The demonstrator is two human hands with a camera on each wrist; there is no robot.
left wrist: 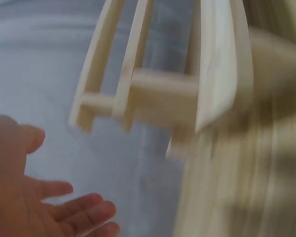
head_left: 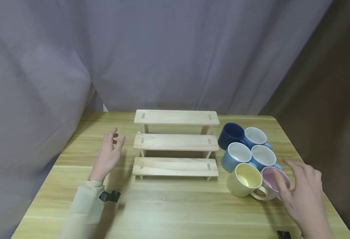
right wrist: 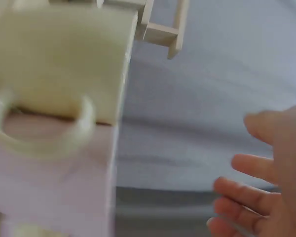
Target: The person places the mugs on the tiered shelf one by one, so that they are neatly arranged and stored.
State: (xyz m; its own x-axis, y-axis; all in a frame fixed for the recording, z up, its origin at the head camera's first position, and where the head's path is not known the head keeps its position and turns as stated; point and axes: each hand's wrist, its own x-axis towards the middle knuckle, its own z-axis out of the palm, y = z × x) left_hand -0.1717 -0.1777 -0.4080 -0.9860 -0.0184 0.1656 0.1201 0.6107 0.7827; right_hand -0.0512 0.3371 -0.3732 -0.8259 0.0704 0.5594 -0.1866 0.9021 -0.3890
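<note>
Mugs (head_left: 262, 156) are grouped right of a wooden rack (head_left: 176, 142).
A pink mug (head_left: 269, 177) is flanked by the right hand (head_left: 304, 192), fingers wide, beside a yellow mug (head_left: 242, 182); the left hand (head_left: 106, 157) is held left of the rack, fingers parted; light-blue mugs (head_left: 237, 156) and a navy mug (head_left: 230, 139) are set behind.

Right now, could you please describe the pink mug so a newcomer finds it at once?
On the wooden table, right of the three-tier rack, stand six mugs. In their nearest row, right of the yellow mug and partly behind the right hand in the head view, is the only pink mug.
</note>
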